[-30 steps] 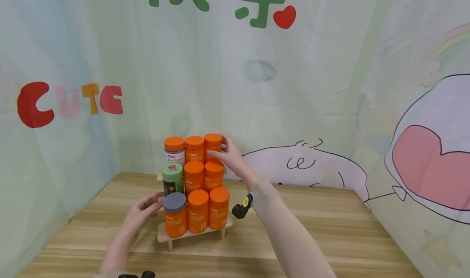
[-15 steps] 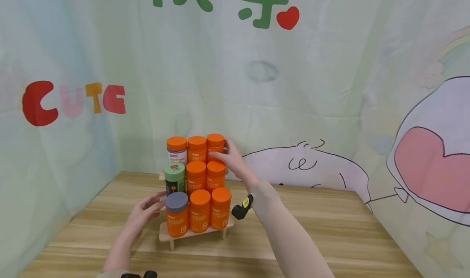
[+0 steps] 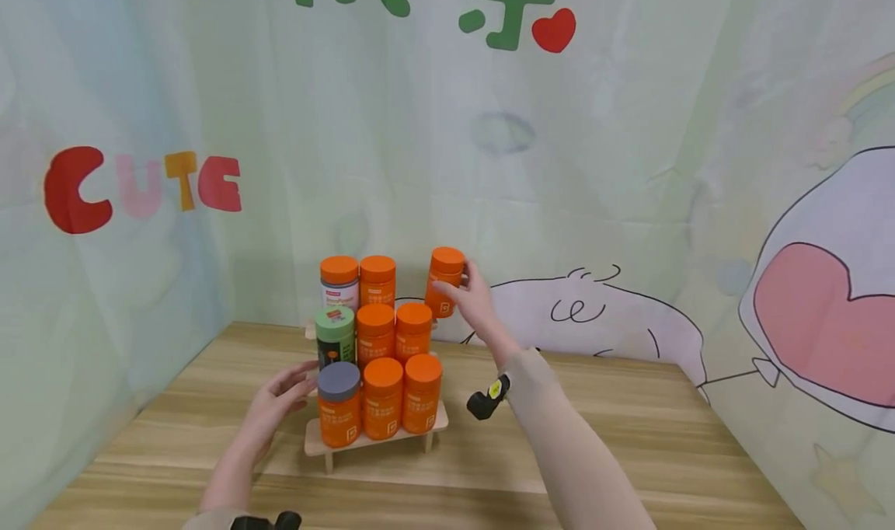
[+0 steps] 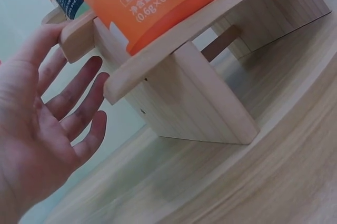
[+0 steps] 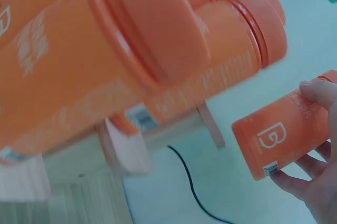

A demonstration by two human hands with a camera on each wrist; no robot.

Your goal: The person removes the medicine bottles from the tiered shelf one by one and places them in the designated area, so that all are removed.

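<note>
An orange lidded jar [image 3: 446,272] is gripped by the right hand [image 3: 478,295], held nearly upright, apart from the wooden rack [image 4: 184,98] and right of its top tier; by the loosely bent left hand [image 3: 275,399], nothing is grasped at the rack's left end.

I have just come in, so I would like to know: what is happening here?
A person's right hand is holding an orange jar clear of a stepped wooden stand, to the right of the back row. The left hand is at the stand's left side, open. Eight other jars stand on it: two at the back, three in the middle, three in front.
</note>
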